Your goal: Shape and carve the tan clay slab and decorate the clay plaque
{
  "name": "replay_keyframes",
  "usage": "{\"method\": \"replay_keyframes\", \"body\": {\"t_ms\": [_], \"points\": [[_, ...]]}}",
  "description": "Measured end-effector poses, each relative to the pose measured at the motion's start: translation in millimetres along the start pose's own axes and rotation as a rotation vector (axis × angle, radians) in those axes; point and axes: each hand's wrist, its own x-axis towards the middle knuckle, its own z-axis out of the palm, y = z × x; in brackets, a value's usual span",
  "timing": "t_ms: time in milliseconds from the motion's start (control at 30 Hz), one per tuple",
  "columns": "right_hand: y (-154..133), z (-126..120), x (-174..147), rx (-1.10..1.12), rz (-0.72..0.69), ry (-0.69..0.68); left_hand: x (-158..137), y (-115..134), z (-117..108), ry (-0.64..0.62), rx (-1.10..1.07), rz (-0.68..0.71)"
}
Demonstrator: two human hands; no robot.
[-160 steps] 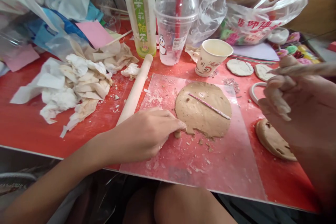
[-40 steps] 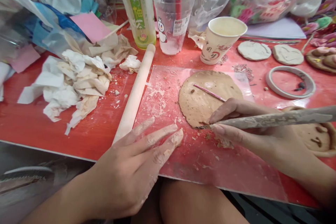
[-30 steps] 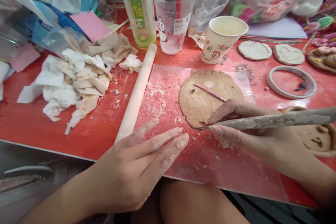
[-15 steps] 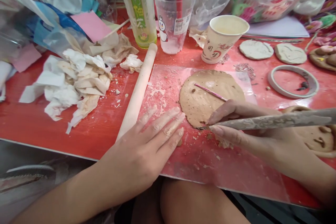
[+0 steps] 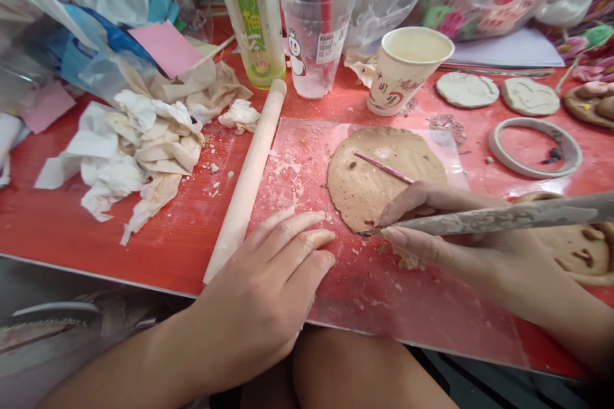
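Note:
A flat round slab of brown clay (image 5: 378,185) lies on a clear plastic sheet (image 5: 403,307), with crumbs along its near edge. My right hand (image 5: 446,236) rests at the slab's near right side, its thumb and fingers closed on a long grey clay-smeared stick (image 5: 518,216) that runs off to the right. A thin pink stick (image 5: 384,168) lies across the slab, its near end by my right fingers. To the left of the slab, my left hand (image 5: 278,275) is spread palm down on the sheet, fingers slightly bent, beside a wooden rolling pin (image 5: 249,185). Under its palm I cannot see.
Crumpled tissues (image 5: 139,147) are heaped at the left. A bottle (image 5: 254,19), a plastic cup (image 5: 314,32) and a paper cup (image 5: 407,70) stand behind. At the right are grey clay discs (image 5: 467,89), a tape roll (image 5: 496,153) and a clay face (image 5: 585,255), partly behind my right wrist.
My left hand has shifted slightly toward me, and its fingers have drawn closer together and bent more. More of the rolling pin's near end shows. My right hand and the slab look nearly the same.

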Motion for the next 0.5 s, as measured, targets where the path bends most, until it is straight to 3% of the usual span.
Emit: {"method": "replay_keyframes", "body": {"t_ms": [233, 500], "points": [[0.8, -1.0, -0.1, 0.011, 0.010, 0.015, -1.6, -2.0, 3.9, 0.015, -0.002, 0.010], [0.4, -0.5, -0.8, 0.004, 0.002, 0.028, 0.7, 0.1, 6.2, 0.044, -0.039, -0.076]]}}
